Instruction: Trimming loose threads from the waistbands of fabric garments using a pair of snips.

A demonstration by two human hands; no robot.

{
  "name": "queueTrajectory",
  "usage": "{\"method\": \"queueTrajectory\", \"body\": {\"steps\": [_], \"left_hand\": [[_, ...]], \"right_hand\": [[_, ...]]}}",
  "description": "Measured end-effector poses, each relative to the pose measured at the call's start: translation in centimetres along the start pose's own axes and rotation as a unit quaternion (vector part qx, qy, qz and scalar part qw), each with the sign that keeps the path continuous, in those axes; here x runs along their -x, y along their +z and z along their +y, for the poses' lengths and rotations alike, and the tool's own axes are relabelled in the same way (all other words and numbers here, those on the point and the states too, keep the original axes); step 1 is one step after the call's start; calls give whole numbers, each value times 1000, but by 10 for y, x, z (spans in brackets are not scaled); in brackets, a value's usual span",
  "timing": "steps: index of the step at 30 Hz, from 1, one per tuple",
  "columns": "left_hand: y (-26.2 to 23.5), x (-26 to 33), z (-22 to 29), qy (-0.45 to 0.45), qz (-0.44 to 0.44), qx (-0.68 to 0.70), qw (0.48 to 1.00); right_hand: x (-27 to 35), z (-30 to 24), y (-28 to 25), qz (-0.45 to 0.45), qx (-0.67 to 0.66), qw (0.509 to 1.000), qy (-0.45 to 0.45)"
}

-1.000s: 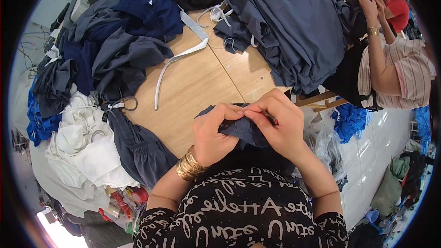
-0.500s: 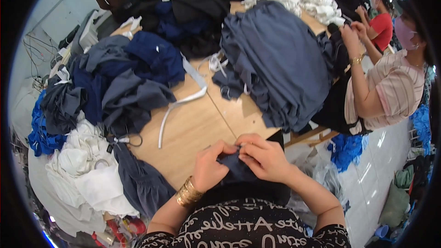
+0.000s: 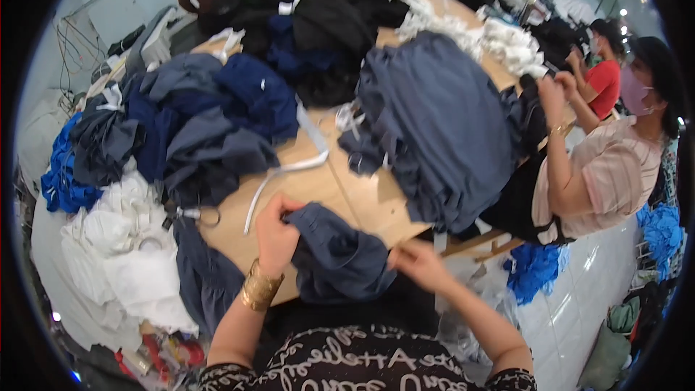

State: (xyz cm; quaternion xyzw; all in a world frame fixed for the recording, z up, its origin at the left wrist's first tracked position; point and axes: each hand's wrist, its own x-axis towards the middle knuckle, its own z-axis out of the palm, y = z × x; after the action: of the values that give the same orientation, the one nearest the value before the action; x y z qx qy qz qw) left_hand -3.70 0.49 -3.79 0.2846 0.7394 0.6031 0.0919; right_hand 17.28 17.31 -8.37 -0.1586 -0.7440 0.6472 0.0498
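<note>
- Head view: the left hand is pinching the top left part of a grey-blue garment, its fingers folded over the cloth; a gold bracelet sits on that wrist.
- The right hand is blurred, with its fingertips together at the garment's right edge; whether they grip the cloth, I cannot tell.
- The garment hangs bunched between both hands at the near edge of the worktop, just in front of the person's body.
- A white strip lies bent on the worktop's bare middle, beyond the left hand, one end pointing to the near edge.
- Toward the left edge, grey and navy clothes are heaped up; nearer the person are white cloth and, to the right of it, a gathered dark grey garment.
- Along the right edge rises a large stack of grey-blue cloth.
- Toward the far edge lie black clothes and, to the right of these, ruffled white pieces.
- Past the right edge are a co-worker in a pale top, hands raised, and a bright blue bundle low down by the floor.
</note>
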Motion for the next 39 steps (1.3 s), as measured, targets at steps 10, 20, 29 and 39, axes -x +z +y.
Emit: {"method": "queueTrajectory", "body": {"steps": [10,20,29,39], "left_hand": [[24,19,37,-44,-126,135,982],[26,22,38,-16,-158,34,987],[32,11,21,-69,-244,107,961],[37,-2,15,-79,-249,107,959]], "right_hand": [[-26,-101,23,166,166,943,-236],[-35,-89,11,120,365,851,-359],[-35,-89,13,36,129,965,-226],[-43,-61,5,-58,-307,950,18]]}}
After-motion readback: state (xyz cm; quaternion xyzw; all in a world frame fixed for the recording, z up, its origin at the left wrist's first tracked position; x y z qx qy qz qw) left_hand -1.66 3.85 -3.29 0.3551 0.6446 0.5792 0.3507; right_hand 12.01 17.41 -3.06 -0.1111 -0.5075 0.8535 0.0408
